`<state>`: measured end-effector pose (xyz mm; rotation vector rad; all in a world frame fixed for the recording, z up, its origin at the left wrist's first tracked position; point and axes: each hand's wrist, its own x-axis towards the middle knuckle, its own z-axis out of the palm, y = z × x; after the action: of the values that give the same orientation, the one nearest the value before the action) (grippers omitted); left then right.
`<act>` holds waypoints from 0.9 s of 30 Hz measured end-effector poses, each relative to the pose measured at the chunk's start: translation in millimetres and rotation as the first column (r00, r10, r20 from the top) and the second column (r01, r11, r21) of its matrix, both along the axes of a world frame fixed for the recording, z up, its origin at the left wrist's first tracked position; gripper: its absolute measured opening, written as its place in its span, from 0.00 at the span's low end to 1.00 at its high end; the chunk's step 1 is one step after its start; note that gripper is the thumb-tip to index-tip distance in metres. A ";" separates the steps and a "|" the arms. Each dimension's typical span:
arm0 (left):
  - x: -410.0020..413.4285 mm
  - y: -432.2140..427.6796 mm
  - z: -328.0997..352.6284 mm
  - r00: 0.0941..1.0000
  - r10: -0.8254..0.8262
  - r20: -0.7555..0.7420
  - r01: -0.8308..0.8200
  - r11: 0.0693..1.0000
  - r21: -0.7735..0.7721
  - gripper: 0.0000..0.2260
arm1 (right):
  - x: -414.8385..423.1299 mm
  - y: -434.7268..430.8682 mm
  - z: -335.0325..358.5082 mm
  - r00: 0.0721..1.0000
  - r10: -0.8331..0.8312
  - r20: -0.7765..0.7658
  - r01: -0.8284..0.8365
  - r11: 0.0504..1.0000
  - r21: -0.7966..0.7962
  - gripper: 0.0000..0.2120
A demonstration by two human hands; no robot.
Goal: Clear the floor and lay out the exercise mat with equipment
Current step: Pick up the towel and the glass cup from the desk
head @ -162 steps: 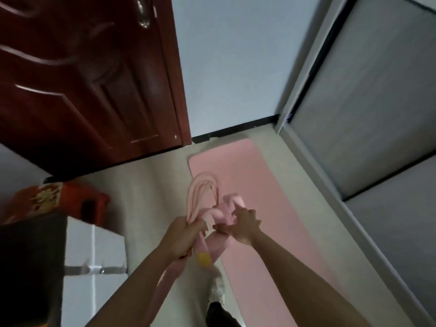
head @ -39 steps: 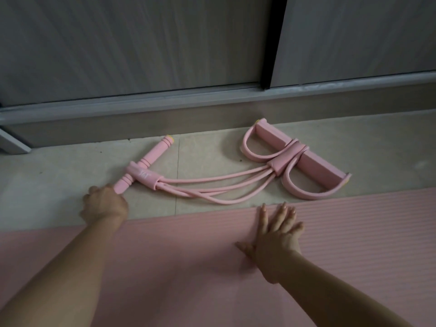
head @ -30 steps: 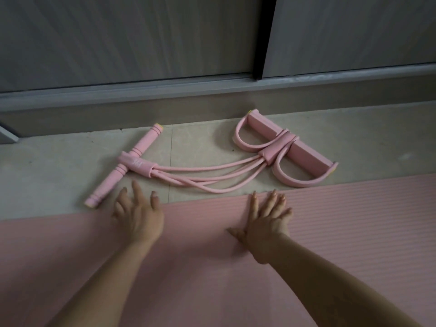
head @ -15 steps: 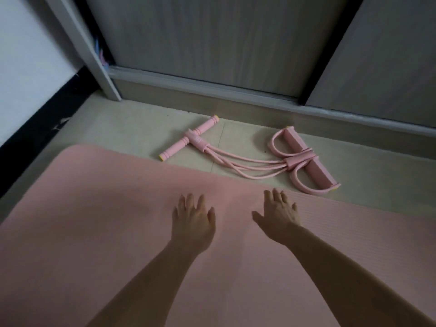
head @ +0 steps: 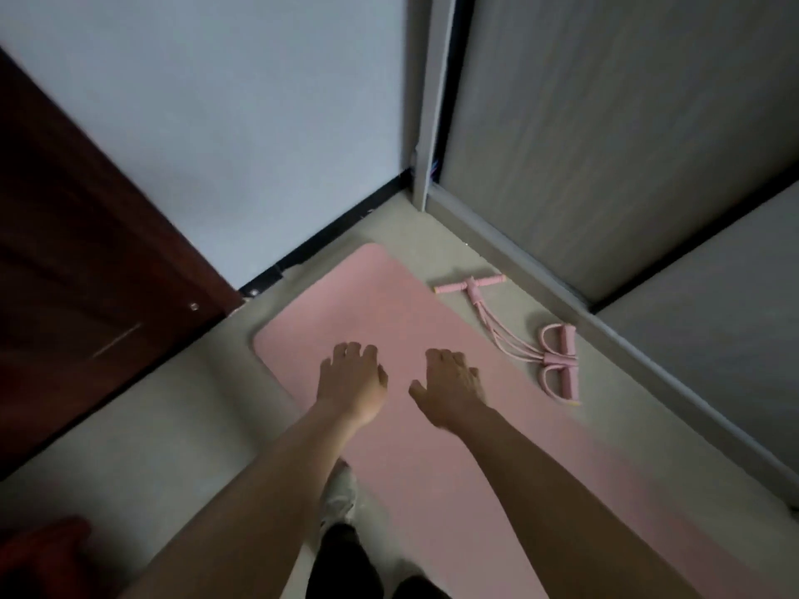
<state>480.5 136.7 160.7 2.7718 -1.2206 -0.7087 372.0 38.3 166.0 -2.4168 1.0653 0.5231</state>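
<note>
Up came the view, well clear of the floor! The left hand [head: 352,378] and right hand [head: 449,389], pressed flat a moment before, hung open and empty over the flat pink foam exercise mat [head: 432,425]. The pink tube pedal resistance puller [head: 525,339] lay just beside it. Layout looked done.

Exercise mat [head: 432,425]: near end runs out past my lower frame edge; full length not visible. Left hand [head: 352,382] and right hand [head: 449,391] palm-down, so I can't tell whether they touch the mat. Shoe [head: 339,497] half hidden under the left forearm. Red object [head: 39,555] in the bottom-left corner, blurred and cropped, unidentifiable. Door [head: 86,274] cut off left.
</note>
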 end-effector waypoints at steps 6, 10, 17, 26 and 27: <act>-78.8 137.9 99.8 0.904 0.422 0.072 -0.412 0.903 -0.120 0.16 | -24.3 89.2 85.9 0.938 0.340 0.065 -0.341 0.940 0.002 0.26; -159.9 226.9 129.0 0.693 0.718 0.066 -0.701 0.692 -0.170 0.16 | -60.1 155.9 116.2 0.823 0.556 0.118 -0.562 0.827 0.022 0.26; -280.2 365.3 189.7 0.297 0.953 0.058 -0.901 0.300 -0.314 0.17 | -105.8 288.0 164.3 0.574 0.791 0.211 -0.814 0.579 0.044 0.26; -422.0 493.2 226.5 -0.017 0.994 0.104 -0.904 0.029 -0.427 0.17 | -187.0 450.3 196.6 0.350 0.880 0.323 -0.935 0.348 0.065 0.25; -442.6 510.2 227.1 -0.053 0.992 0.112 -0.895 0.003 -0.445 0.17 | -201.4 472.8 199.7 0.330 0.883 0.334 -0.943 0.323 0.077 0.25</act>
<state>37.8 646.8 387.8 2.5844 0.9087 0.2383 170.6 511.1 365.7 -2.5212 -0.6496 0.6243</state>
